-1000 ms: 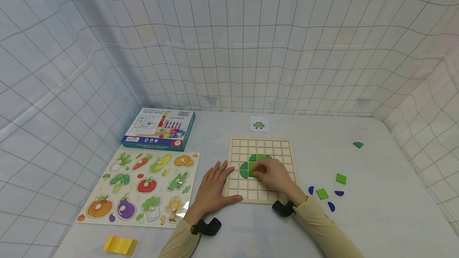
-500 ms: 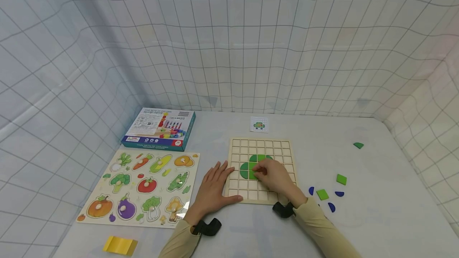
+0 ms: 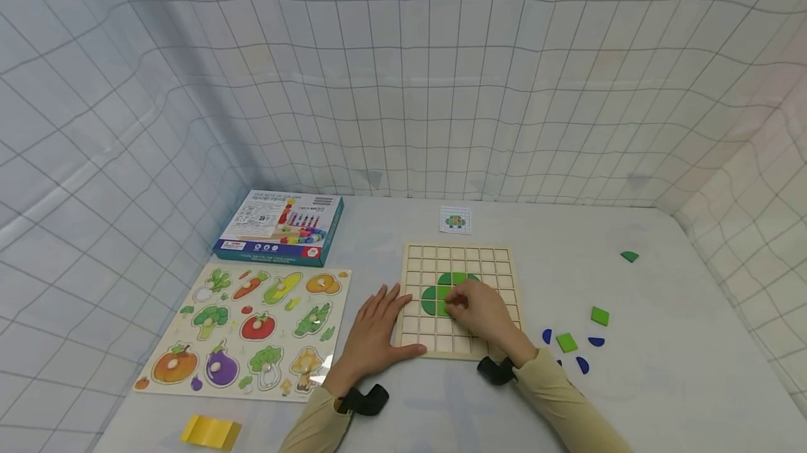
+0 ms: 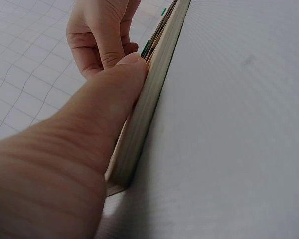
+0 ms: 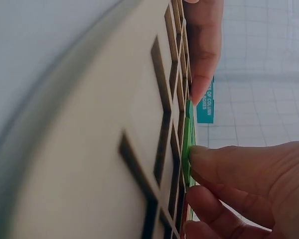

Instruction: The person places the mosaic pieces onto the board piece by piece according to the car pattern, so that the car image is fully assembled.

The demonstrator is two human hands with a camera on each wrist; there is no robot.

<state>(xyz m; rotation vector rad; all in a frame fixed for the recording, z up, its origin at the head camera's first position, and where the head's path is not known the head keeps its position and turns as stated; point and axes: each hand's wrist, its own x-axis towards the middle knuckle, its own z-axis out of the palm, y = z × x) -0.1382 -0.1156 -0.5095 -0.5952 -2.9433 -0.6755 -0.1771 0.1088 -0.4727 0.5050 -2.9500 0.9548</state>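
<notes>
A wooden grid board (image 3: 416, 323) lies in the middle of the table. My left hand (image 3: 373, 330) rests at its left side with straight, spread fingers; the thumb (image 4: 132, 67) lies against the board's edge in the left wrist view. Over the grid's centre, my right hand (image 3: 482, 309) pinches at a light green square tile (image 3: 444, 307), its thumb (image 5: 202, 157) touching the green face in the right wrist view. Dark green rounded pieces (image 3: 429, 301) sit left of and above the square tiles. A sliver of red (image 5: 184, 216) shows under my right fingers, mostly hidden.
A small pattern card (image 3: 455, 220) lies beyond the board. Light green squares (image 3: 566, 342), blue half-circles (image 3: 583, 365) and a dark green quarter-circle (image 3: 629, 256) are scattered at right. At left are a vegetable puzzle (image 3: 242, 330), a box (image 3: 277, 225) and a yellow block (image 3: 211, 432).
My right hand stays over the same tile, with only a slight shift of wrist and forearm. My left hand and the board keep their places.
</notes>
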